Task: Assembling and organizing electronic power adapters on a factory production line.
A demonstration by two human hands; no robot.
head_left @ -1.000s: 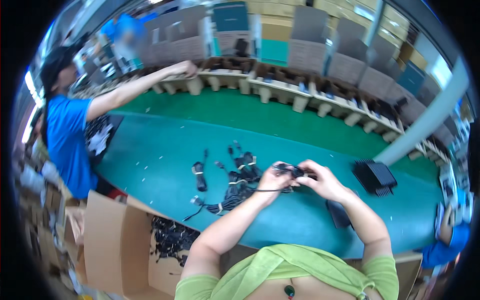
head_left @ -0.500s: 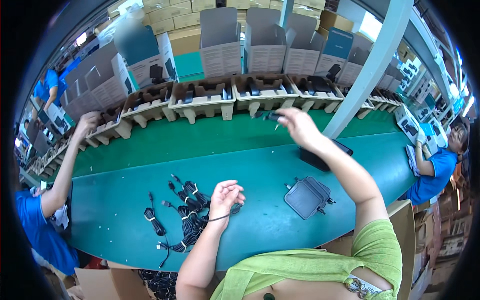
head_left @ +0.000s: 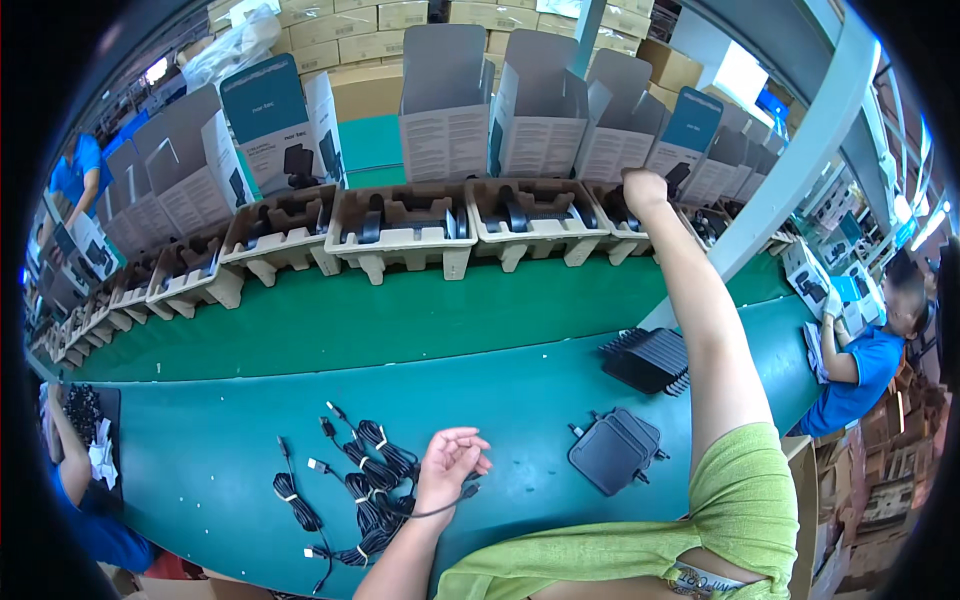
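My left hand (head_left: 452, 468) rests palm up above the near table, its fingers loosely bent and apart with nothing in them. A black cable (head_left: 440, 508) runs across its wrist. Just left of it lie several tied black cable bundles (head_left: 370, 490) with plugs at their ends. My right hand (head_left: 643, 190) is stretched far forward over a cardboard tray (head_left: 622, 236). It looks closed, but its fingertips and anything in them are hidden. Between my arms, flat black devices (head_left: 612, 450) with small side fittings lie on the table. A stack of black ribbed pieces (head_left: 645, 360) stands beside my right forearm.
A row of moulded trays (head_left: 400, 240) with black parts runs along the green belt (head_left: 400, 310), before open printed boxes (head_left: 445, 140). A grey post (head_left: 780, 190) rises right of my arm. Co-workers in blue sit left (head_left: 85, 520) and right (head_left: 860, 380).
My right hand has gone from above the belt, where it held a small black item with a cable, forward to a tray. The left co-worker's arm has drawn back from the trays.
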